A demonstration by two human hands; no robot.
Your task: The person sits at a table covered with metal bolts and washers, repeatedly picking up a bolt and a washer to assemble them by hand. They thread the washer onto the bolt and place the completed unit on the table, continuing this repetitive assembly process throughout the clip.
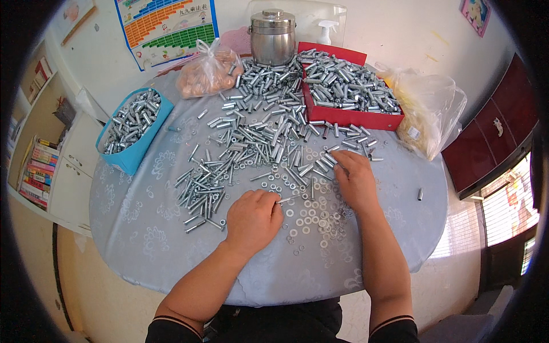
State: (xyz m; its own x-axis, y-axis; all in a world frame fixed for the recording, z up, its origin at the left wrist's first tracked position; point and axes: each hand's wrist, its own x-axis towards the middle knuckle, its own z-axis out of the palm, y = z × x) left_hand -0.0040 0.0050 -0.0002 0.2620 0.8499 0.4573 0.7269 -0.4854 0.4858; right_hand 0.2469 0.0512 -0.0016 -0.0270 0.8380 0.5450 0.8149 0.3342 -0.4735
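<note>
Hundreds of loose silver metal sleeves (pixel 251 143) and flat steel washers (pixel 311 220) lie unsorted; left hand (pixel 251 220) pinches one sleeve, right hand (pixel 354 180) lies spread on washers; blue bin (pixel 123 154) partly filled.

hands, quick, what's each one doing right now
Left hand: closed, pinching a small metal bolt at the fingertips.
Right hand: open, flat on the washers, holding nothing visible.

The surface (pixel 143 228) wears a pale grey cloth with a faint sheen and a woven floral pattern. The sleeves (pixel 257 137) and washers (pixel 309 220) heaped on it are bright, shiny metal. The canister (pixel 273 35) looks like brushed steel. The red tray (pixel 354 118) and blue bin (pixel 134 157) look matt, and the bags (pixel 432 108) are thin, crinkled clear plastic.
</note>
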